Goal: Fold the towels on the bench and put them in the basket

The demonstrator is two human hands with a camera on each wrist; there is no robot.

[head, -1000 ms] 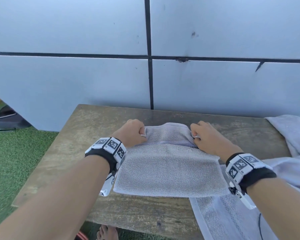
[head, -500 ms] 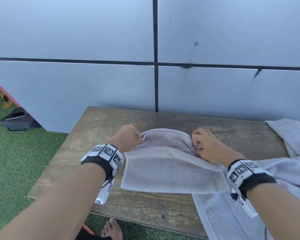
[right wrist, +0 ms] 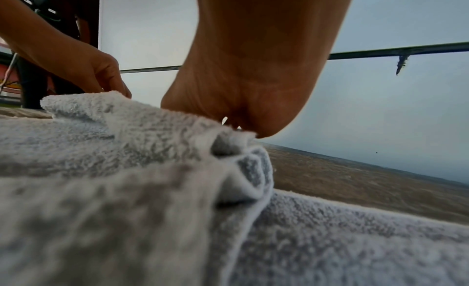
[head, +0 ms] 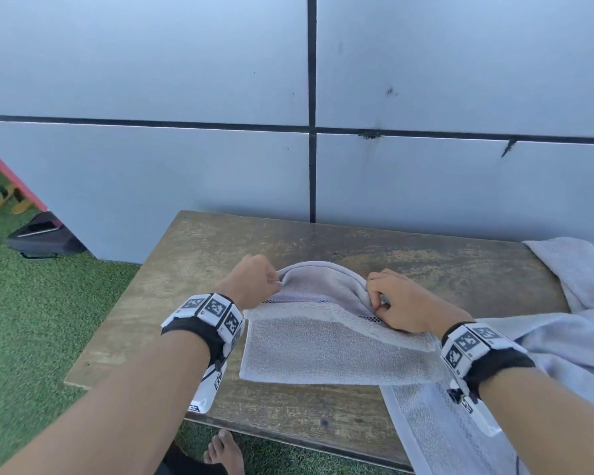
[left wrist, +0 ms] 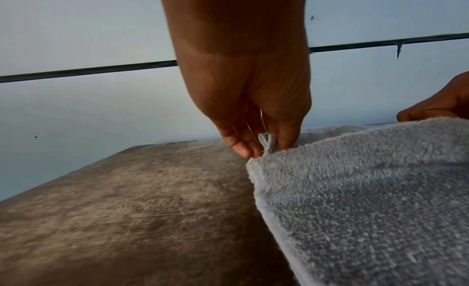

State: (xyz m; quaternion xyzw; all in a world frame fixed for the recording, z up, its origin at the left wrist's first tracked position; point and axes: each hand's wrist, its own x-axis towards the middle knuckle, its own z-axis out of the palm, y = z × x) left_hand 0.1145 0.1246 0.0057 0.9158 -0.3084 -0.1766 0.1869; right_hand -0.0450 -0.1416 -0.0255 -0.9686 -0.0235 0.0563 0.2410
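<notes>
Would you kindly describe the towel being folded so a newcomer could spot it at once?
On the wooden bench before the pale panelled wall, a small grey towel lies near the left end. Unlike the loose pale towels heaped to its right, its far edge is pinched by the left hand and right hand.

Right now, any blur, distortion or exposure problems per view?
Head: even daylight, no glare; wide-angle bends the bench edge, left margin smeared. Left wrist: left hand dim against the bright wall, near towel soft. Right wrist: foreground towel badly out of focus, right hand sharper.
</notes>
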